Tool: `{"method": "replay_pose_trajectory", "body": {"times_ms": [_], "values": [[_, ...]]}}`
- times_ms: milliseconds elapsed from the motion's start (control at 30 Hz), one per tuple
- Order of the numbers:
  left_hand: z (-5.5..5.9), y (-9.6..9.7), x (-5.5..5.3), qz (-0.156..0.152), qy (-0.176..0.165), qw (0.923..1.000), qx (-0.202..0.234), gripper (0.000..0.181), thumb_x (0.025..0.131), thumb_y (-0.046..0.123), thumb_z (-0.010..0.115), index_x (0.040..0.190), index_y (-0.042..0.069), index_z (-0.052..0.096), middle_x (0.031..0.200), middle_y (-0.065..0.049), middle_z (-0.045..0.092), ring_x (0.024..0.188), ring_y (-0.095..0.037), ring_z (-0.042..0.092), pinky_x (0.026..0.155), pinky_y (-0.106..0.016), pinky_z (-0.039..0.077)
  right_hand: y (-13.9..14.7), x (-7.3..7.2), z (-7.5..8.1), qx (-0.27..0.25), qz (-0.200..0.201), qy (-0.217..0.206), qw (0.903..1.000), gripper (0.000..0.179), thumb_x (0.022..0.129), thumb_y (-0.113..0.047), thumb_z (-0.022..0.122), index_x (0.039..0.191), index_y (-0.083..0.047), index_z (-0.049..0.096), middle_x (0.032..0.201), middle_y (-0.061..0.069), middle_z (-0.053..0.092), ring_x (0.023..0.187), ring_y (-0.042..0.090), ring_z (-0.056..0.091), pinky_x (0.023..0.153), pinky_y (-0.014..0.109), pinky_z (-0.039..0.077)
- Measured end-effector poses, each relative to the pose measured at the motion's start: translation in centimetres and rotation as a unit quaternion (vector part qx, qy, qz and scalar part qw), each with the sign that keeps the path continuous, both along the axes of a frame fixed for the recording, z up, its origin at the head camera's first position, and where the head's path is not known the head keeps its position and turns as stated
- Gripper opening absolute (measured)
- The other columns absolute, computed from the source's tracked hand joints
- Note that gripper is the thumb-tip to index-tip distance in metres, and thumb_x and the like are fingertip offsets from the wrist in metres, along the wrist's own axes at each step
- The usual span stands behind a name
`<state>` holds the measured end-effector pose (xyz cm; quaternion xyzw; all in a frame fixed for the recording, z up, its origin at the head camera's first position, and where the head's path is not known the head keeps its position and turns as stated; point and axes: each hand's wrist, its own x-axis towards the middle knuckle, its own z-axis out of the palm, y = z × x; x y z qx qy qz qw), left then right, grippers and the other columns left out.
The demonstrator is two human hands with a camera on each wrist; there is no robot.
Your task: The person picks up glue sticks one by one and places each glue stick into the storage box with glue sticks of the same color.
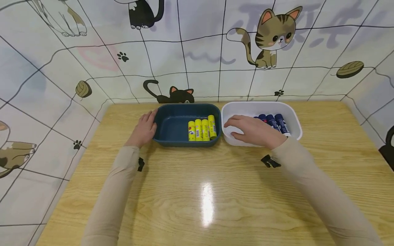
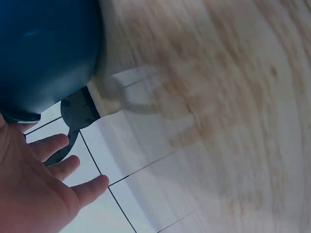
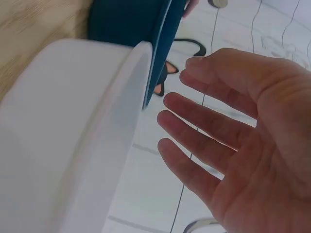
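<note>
A dark teal bin (image 1: 169, 143) stands on the wooden table with several yellow glue sticks (image 1: 198, 130) lined up in its right part. My left hand (image 1: 143, 129) rests against the bin's left rim, its fingers fairly straight; the left wrist view shows this hand (image 2: 43, 179) beside the bin's outer wall (image 2: 48, 53). Over the white bin (image 1: 295, 119) hovers my right hand (image 1: 253, 130), its fingers loosely bent and holding nothing. Several dark blue glue sticks (image 1: 278, 123) lie in the white bin's right part, some partly hidden by that hand. In the right wrist view the palm (image 3: 262, 160) shows bare.
The two bins stand side by side near the table's back edge. Behind them rises a white tiled backdrop (image 1: 203, 82) with cat drawings. Bare wood table (image 1: 172, 191) stretches in front of the bins, with a bright light reflection on it.
</note>
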<state>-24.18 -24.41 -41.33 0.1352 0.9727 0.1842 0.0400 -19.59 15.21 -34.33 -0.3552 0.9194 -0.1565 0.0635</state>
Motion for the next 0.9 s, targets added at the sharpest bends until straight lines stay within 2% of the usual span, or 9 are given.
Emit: {"method": "replay_pose_trajectory", "body": {"times_ms": [133,300,567,767,900], "values": [[0.0,-0.2,0.0,0.001,-0.003,1.0,-0.003,0.055,0.103,0.015,0.029,0.154,0.004,0.013,0.154,-0.03,0.013,0.14,-0.049,0.01,0.11,-0.06,0.014,2.0,0.3,-0.5,-0.01,-0.033,-0.009,0.9994,0.03,0.093,-0.01,0.063,0.122,-0.004,0.062,0.126,0.013,0.058,0.111,0.031,0.058,0.09,0.047,0.047],[0.5,-0.3,0.1,-0.003,0.003,0.9999,-0.009,0.055,0.103,0.015,0.034,0.153,0.001,0.016,0.153,-0.033,0.014,0.139,-0.051,0.012,0.11,-0.061,0.015,4.6,0.7,-1.0,-0.012,-0.058,0.008,0.9982,0.027,0.092,-0.007,0.063,0.118,0.0,0.063,0.121,0.017,0.06,0.108,0.034,0.057,0.087,0.049,0.047],[1.5,-0.5,0.3,-0.004,-0.008,0.9999,-0.012,0.059,0.102,0.019,0.042,0.152,-0.001,0.017,0.154,-0.032,0.011,0.138,-0.052,0.01,0.109,-0.064,0.015,8.0,1.1,-1.2,-0.013,-0.108,0.029,0.9937,0.032,0.09,-0.007,0.065,0.121,0.001,0.061,0.127,0.024,0.054,0.12,0.041,0.048,0.097,0.056,0.04],[2.3,-0.5,0.8,-0.002,0.011,0.9999,-0.001,0.058,0.104,0.031,0.035,0.152,0.001,0.023,0.155,-0.027,0.012,0.138,-0.052,0.012,0.105,-0.069,0.017,10.2,1.6,-1.3,-0.003,-0.147,0.02,0.989,0.042,0.092,-0.01,0.064,0.13,0.002,0.053,0.136,0.03,0.043,0.124,0.048,0.041,0.097,0.062,0.037],[2.9,-0.2,0.9,0.014,0.011,0.9997,-0.019,0.057,0.105,0.032,0.033,0.153,0.004,0.023,0.158,-0.021,0.012,0.141,-0.047,0.009,0.105,-0.07,0.013,11.6,1.8,-1.7,0.001,-0.173,0.023,0.9847,0.048,0.092,-0.014,0.065,0.134,0.003,0.049,0.14,0.031,0.038,0.127,0.051,0.035,0.098,0.066,0.032]]}}
